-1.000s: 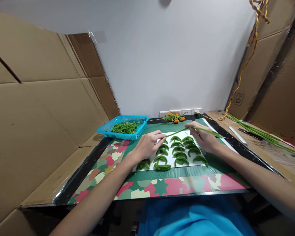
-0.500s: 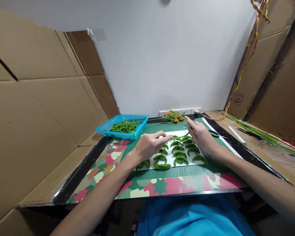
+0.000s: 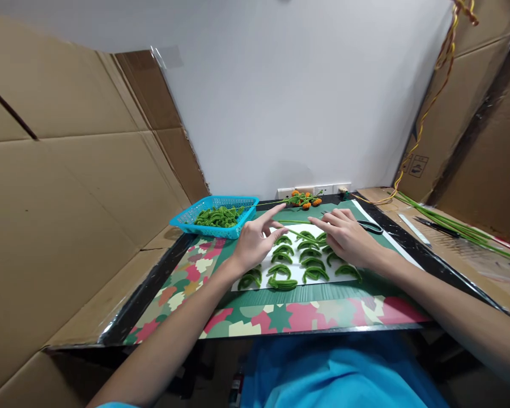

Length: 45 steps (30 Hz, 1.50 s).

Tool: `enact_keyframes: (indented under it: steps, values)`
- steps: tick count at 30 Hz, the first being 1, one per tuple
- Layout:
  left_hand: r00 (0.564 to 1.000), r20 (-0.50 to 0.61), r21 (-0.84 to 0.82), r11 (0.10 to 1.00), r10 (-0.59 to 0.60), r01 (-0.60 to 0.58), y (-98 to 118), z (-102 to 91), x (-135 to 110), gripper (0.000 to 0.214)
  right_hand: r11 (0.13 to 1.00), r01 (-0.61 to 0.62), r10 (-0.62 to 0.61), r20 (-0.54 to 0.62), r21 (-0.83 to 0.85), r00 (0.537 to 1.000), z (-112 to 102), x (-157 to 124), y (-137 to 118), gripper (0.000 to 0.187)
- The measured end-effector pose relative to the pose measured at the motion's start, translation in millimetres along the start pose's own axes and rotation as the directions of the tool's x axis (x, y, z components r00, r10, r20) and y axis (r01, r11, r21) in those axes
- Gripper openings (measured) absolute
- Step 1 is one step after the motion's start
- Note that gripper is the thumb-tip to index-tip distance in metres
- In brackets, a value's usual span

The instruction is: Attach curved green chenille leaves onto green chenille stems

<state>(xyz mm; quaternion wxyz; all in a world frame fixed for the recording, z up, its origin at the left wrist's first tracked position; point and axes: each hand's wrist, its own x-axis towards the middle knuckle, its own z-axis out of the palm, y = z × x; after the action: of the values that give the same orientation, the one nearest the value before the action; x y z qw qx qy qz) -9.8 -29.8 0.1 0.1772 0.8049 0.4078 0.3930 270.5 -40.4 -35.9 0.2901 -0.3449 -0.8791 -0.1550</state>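
My right hand (image 3: 344,233) is closed on a fuzzy green pipe cleaner (image 3: 301,233), which runs in two strands leftward from its fingers. My left hand (image 3: 259,238) is at the left ends of those strands, index finger and thumb stretched apart; its thumb tip appears to touch the lower strand. Below both hands lies a white sheet (image 3: 295,276) bearing rows of curved green pipe cleaner pieces (image 3: 313,263). My right hand covers part of the right-hand rows. Scissors (image 3: 369,226) with dark handles lie just beyond that hand, their blades partly hidden.
A blue basket (image 3: 187,221) of green pieces (image 3: 219,216) stands at the back left. Orange flowers (image 3: 306,201) on green stems lie near the wall sockets (image 3: 323,190). Long green stems (image 3: 463,229), a pale strip (image 3: 414,229) and a black tool (image 3: 437,226) lie at right. Cardboard walls (image 3: 89,187) flank the table.
My left index finger has lifted and spread from the thumb. My right hand has come lower, and the green pipe cleaner now stretches leftward between the hands. The view has shifted slightly.
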Motion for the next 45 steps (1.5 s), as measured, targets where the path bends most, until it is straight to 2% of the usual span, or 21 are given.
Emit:
enact_keyframes:
  steps: [5,10,17,21,23,30,40,45]
  values:
    - [0.993,0.030,-0.192,0.975,-0.110,0.114,-3,0.8,3,0.041,0.999,0.026,-0.026,0.000,0.036,1.000,-2,-1,0,0.055]
    - [0.988,0.021,-0.301,0.941,-0.156,0.155,-5,1.8,5,0.033,0.998,0.051,-0.050,-0.018,0.037,0.999,-2,-2,0,0.059]
    - [0.987,0.038,-0.397,0.904,-0.159,0.161,-1,-0.4,5,0.040,0.993,0.111,-0.107,-0.100,0.041,0.989,-2,-4,1,0.062]
    - [0.987,0.058,-0.452,0.878,-0.148,0.158,5,-2.2,4,0.058,0.992,0.123,-0.120,-0.123,0.020,0.985,-3,-4,1,0.063]
    - [0.987,0.058,-0.463,0.872,-0.150,0.160,7,-2.8,4,0.058,0.992,0.126,-0.123,-0.120,0.019,0.985,-3,-4,1,0.063]
    - [0.991,0.037,-0.409,0.903,-0.129,0.133,8,-0.6,3,0.036,0.988,0.156,-0.157,-0.109,-0.021,0.982,-3,-3,1,0.064]
    - [0.993,0.028,-0.408,0.906,-0.113,0.115,4,3.0,1,0.029,0.984,0.176,-0.179,-0.127,-0.038,0.976,-6,-2,0,0.064]
    - [0.993,0.012,-0.449,0.886,-0.119,0.111,4,3.2,3,0.029,0.990,0.144,-0.144,-0.153,-0.013,0.978,-6,-2,-2,0.060]
